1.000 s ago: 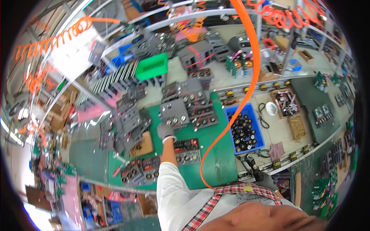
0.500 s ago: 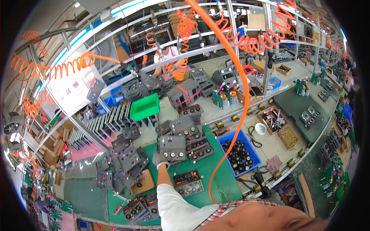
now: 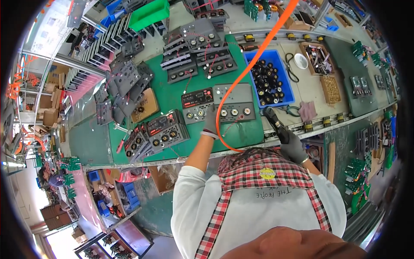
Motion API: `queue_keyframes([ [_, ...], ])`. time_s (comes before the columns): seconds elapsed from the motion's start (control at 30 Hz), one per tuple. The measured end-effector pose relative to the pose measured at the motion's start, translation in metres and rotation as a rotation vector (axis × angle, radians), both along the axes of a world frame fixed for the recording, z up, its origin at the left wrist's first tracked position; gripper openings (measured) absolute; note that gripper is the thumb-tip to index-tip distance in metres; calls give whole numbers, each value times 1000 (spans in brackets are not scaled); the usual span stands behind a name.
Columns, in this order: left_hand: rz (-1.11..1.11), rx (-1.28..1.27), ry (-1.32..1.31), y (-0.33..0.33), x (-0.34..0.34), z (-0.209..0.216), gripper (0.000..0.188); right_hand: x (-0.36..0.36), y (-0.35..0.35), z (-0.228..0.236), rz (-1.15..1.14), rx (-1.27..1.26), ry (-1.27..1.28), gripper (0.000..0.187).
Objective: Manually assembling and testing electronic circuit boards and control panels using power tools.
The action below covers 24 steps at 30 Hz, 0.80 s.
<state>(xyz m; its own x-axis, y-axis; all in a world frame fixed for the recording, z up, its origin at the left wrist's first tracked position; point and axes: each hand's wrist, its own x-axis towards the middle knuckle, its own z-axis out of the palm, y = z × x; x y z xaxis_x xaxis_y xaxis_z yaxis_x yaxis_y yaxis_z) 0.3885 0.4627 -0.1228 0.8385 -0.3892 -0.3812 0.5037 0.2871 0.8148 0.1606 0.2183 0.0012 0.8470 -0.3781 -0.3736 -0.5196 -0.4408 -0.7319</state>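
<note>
A grey plastic panel [image 3: 235, 97] with three round silver fittings lies on the green mat [image 3: 164, 90]. My left hand [image 3: 210, 120], in a grey glove, is at its left edge, fingers closed on that edge. Just left of it, partly behind the hand, is a similar panel with a black and red upper part [image 3: 197, 98]. My right hand [image 3: 294, 147], also gloved, is closed around a black hand-held power tool [image 3: 276, 123] at the bench's front edge. The tool's head points toward the blue bin [image 3: 284, 82] of black round knobs. An orange hose [image 3: 258, 52] crosses in front of the grey panel.
Stacked grey panels [image 3: 202, 36] stand behind, more panels [image 3: 129, 82] lie left beside a cardboard box [image 3: 146, 105]. Finished-looking panels [image 3: 166, 129] are piled front left near a red-handled screwdriver [image 3: 120, 146]. Right are a white bowl [image 3: 301, 61], a screw box [image 3: 330, 90] and a pink cloth [image 3: 307, 111].
The view has tilted down. My left hand has brought a grey panel from the stack nearer, beside the black and red one. My right hand, unseen before, now holds the power tool.
</note>
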Motion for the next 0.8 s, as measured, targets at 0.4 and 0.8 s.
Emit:
queue_keyframes([
  [0.4, 86, 217, 74, -35, -78, 35, 36, 21, 6, -28, 238, -154, 385, 55],
  [0.8, 261, 449, 97, -61, -90, 92, 48, 27, -2, -46, 233, -127, 311, 45],
])
